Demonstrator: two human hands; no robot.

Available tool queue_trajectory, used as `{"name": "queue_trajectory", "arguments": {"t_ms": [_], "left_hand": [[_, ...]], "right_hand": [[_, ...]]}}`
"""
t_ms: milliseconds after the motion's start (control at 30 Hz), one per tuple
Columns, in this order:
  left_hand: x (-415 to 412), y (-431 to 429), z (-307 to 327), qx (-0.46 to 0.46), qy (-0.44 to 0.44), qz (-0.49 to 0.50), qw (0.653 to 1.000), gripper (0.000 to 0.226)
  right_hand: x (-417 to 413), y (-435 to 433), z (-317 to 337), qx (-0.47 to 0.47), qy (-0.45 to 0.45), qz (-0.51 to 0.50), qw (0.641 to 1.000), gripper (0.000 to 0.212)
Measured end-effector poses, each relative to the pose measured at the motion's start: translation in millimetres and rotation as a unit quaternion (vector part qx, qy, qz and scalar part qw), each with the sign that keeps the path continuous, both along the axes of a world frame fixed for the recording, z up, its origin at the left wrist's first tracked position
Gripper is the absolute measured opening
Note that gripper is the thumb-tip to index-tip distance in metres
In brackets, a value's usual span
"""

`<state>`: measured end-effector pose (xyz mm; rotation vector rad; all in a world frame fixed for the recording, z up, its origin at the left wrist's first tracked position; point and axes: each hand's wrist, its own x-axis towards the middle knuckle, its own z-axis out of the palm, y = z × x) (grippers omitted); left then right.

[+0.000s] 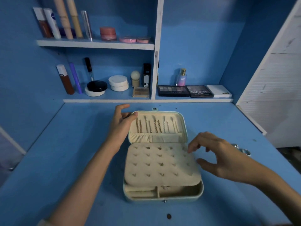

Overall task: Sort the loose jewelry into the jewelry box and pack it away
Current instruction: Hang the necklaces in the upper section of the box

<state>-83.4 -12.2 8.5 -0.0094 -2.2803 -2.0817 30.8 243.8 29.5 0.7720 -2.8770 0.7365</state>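
A small brown thing (169, 216) lies on the blue bench (65, 160), closest to the person. I cannot tell what it is. Just past it sits the jewelry box (162, 198), open, in the middle of the bench. Its long way runs from the person toward the wall. The front part shows little trays. A soft pad (162, 168) with rows of earrings covers most of them. Behind the pad is the open lid (162, 138), with gold chains (156, 126) in a row inside.

The right hand (223, 157) floats just beside the right edge of the pad. Its fingers are spread and softly bent, and it holds nothing. I cannot tell if a fingertip touches the pad.

The left hand (120, 124) is at the lid's far left corner. Its thumb rests on the inside and its fingers curl round the back edge, so it holds the lid.

Some shiny silver pieces (242, 150) lie on the bench to the right of the box, just behind the right hand and partly hidden by it. They look like loose jewelry not yet put away. The right hand is much nearer to them; the left hand is across the box. So I think the right hand should fetch them.

Farthest back, a shelf (146, 100) holds makeup, with dark palettes (173, 91) and a little bottle (181, 77).
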Motion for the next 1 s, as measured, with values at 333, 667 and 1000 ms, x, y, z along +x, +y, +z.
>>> {"name": "queue_trajectory", "arguments": {"t_ms": [333, 667, 1000], "left_hand": [[4.9, -4.0, -10.3, -0.022, -0.013, 0.004, 1.000, 0.030], [17.9, -12.6, -10.6, 0.046, 0.018, 0.009, 0.999, 0.013], [49.9, -21.1, 3.7, 0.050, 0.136, -0.012, 0.989, 0.026]], "right_hand": [[5.9, 8.2, 4.6, -0.080, 0.019, 0.009, 0.997, 0.020], [-12.3, 0.1, 12.3, -0.206, 0.029, -0.056, 0.977, 0.006], [-41.2, -10.5, 2.3, -0.299, -0.011, -0.164, 0.940, 0.009]]}}
